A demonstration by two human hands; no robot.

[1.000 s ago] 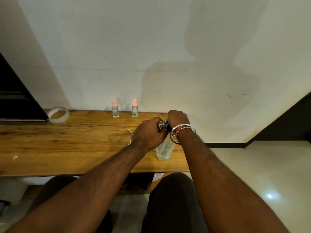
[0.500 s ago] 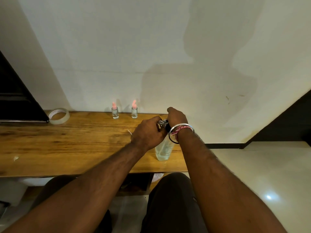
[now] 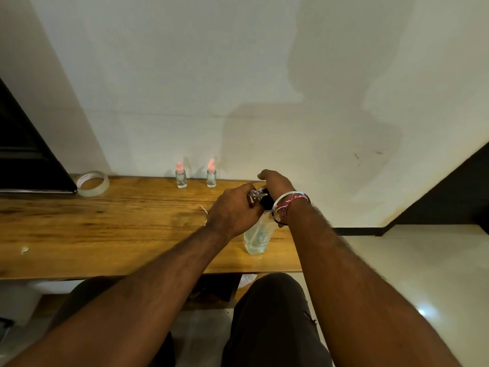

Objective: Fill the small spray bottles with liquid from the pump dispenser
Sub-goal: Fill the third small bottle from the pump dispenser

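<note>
At the right end of the wooden desk [image 3: 105, 234] we find the pump dispenser [image 3: 256, 238], a clear bottle with a dark pump head, standing upright near the front edge, with both hands gathered at its top. The left hand [image 3: 232, 211] is curled around a small clear bottle [image 3: 254, 195], held right at the pump head; only the upper part of that bottle shows past the knuckles, and we cannot tell whether it holds any liquid. The right hand [image 3: 275, 182] sits over the dark pump head with its fingers bent down over it, wrist bangle [image 3: 289, 205] just behind; it appears to be pressing or gripping the head, though the contact itself is hidden. We judge that a filling step is in hand on this one small bottle. At the back of the desk, against the wall, two further small spray bottles [image 3: 181, 177] [image 3: 211, 176] stand upright side by side, well apart from the hands, each topped with a pink sprayer; their fill level is too small to read, though being capped and set aside suggests they may be finished. The dispenser shows liquid low in its body. A roll of clear tape [image 3: 92, 183] lies at the back left, beside a dark panel [image 3: 29, 165]. What remains, as far as we can judge, is completing the held bottle and capping it; no loose cap can be made out.
</note>
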